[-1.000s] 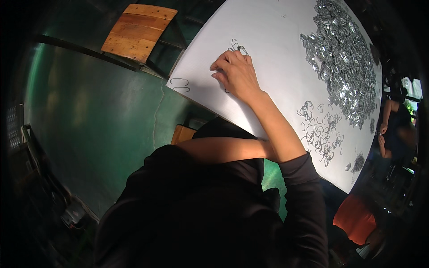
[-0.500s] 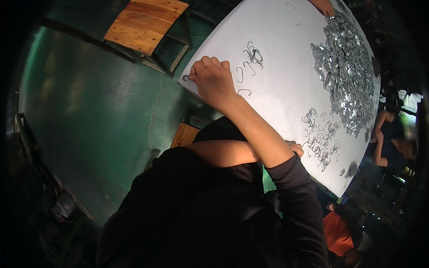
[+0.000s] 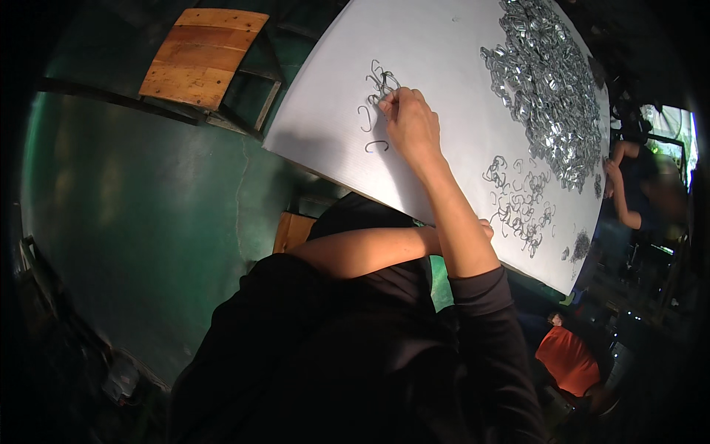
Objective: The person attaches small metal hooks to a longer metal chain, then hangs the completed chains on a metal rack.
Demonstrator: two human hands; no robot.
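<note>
Across the white tabletop (image 3: 444,44), I see my right hand (image 3: 411,126) pinching small bent grey wire hooks (image 3: 377,85), left hand (image 3: 484,228) hidden, state unclear, far right shiny metal pile (image 3: 547,81).

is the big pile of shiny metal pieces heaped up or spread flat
Heaped: the shiny metal pieces overlap densely in one mound on the white table, unlike the scattered wire hooks nearby.

Surface: a white tabletop (image 3: 444,66) carried everything.
Far side: a shiny metal-piece heap (image 3: 551,81) lay there.
Near edge: loose wire hooks (image 3: 521,207) sat scattered.
Left: a small hook cluster (image 3: 377,89) rested.
</note>
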